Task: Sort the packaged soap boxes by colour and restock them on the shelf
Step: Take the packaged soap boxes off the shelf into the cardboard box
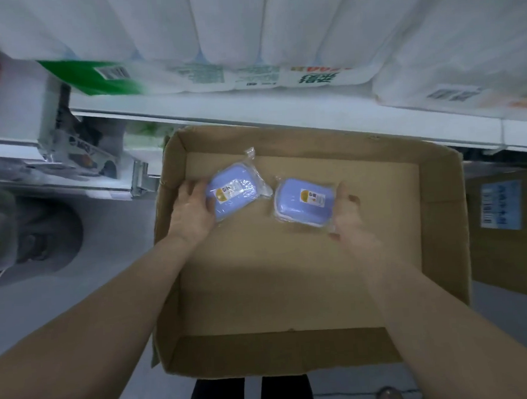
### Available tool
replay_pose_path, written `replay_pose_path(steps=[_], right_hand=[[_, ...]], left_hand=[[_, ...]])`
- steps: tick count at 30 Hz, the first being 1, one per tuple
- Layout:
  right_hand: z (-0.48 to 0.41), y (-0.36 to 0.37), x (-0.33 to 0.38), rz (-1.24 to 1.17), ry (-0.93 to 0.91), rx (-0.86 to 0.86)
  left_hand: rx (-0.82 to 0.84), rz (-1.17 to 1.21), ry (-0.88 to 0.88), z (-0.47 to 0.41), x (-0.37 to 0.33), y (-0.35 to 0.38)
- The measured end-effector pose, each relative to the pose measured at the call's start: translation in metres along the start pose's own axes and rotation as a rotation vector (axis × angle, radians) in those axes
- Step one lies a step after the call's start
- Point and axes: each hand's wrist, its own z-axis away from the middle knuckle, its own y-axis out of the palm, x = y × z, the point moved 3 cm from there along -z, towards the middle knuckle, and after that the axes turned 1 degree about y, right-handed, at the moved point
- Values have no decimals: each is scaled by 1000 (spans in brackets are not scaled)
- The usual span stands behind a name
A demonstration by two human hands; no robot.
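Observation:
Two purple soap boxes in clear plastic wrap are inside an open cardboard box (442, 219). My left hand (192, 210) grips the left purple soap box (235, 190) by its left end. My right hand (348, 215) holds the right purple soap box (304, 203) from its right side, thumb on top. Both soap boxes have a yellow sticker on the lid and sit just above or on the carton floor; I cannot tell which.
A white shelf edge (251, 113) runs across above the carton, loaded with wrapped tissue rolls (230, 31). A second cardboard box with a blue label (500, 206) stands at the right. A lower shelf with packaged goods (76, 139) is at the left.

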Motion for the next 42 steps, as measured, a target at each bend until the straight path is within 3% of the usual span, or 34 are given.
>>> replay_pose_path(steps=[3,10,15,23,34,42], right_hand=[[18,-9,9,299,-235,-48],[90,-38,40,650,-646,-75],[169,-75,74,965,-995,-149],[299,-139,126,1027,-1409,-388],[415,-201,208,870,-1678,-774],[405,-257,254,886,-1550,-838]], left_hand=[[-7,-80,74,10,-11,-11],[41,-190,202,51,-59,-53],[-16,-285,332,91,-106,-109],[-195,-373,598,161,-188,-212],[-466,-437,959,216,-304,-322],[-583,-429,987,208,-386,-332]])
